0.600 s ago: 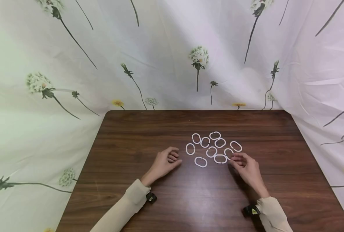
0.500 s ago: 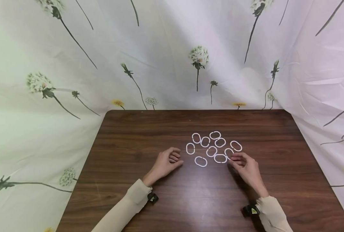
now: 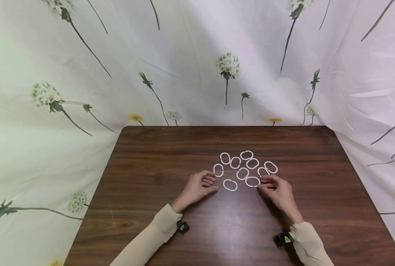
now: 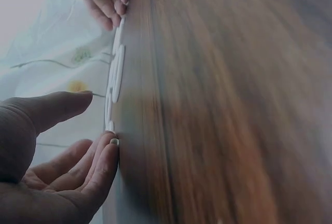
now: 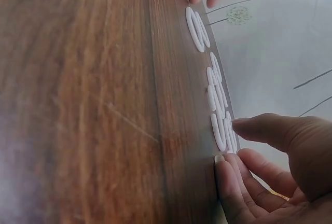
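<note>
Several white oval shower curtain rings (image 3: 230, 190), each with a small gap, lie flat in a loose cluster on the table. At the cluster's left end is my left hand (image 3: 197, 186), its fingertips close to the leftmost ring (image 3: 214, 170). In the left wrist view, that hand's thumb (image 4: 65, 109) stands well apart from its bent fingers, with nothing between. My right hand (image 3: 280, 192) is at the right end, fingertips beside the lower ring (image 3: 252, 186) and partly covering another ring (image 3: 262, 167). The right wrist view has its thumb (image 5: 262, 127) and fingers apart; contact with a ring is unclear.
The dark wood-grain table (image 3: 171, 144) has rounded far corners. A white cloth with a dandelion print (image 3: 191, 74) hangs behind it and along both sides. Both forearms wear light sleeves (image 3: 147, 236), with a small black device (image 3: 182, 226) at each wrist.
My left hand has slid right, up to the leftmost ring. My right hand has shifted slightly left. The rings lie as before.
</note>
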The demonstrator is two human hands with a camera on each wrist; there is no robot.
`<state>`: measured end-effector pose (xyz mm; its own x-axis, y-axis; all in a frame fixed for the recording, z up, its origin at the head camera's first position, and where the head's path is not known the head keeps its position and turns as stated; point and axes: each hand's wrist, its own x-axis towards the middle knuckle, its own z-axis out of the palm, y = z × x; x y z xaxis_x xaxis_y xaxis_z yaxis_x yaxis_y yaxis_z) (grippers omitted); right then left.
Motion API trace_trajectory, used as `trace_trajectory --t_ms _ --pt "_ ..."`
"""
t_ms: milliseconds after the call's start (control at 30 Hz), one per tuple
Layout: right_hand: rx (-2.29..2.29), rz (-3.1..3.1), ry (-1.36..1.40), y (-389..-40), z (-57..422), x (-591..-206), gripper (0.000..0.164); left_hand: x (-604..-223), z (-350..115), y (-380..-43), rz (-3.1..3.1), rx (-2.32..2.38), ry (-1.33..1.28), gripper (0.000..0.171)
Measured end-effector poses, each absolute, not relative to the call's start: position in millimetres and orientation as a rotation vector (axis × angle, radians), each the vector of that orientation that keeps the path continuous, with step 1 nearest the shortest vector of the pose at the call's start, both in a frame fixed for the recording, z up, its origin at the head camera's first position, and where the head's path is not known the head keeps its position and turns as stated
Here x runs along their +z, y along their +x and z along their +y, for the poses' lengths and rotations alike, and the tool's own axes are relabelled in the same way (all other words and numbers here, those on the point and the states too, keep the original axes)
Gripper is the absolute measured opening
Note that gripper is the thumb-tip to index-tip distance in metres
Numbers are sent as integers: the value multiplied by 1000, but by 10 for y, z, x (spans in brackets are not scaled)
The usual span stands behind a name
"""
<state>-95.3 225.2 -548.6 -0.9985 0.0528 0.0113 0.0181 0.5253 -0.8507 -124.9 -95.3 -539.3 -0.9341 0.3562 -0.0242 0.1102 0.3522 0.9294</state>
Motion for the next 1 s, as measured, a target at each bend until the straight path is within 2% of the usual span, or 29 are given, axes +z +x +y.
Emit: trace_trajectory --t_ms 333,767,1000 --pt "1430 -2776 -44 -1001 2235 -5490 45 -5413 -797 -1258 2314 1652 435 49" --pt "1357 -2736 10 -1067 2158 -5567 42 -5446 -632 -1290 2345 1634 460 48" --pt "1248 -2741 80 -1103 2112 -5568 47 -5457 -550 -1325 2428 1556 485 52"
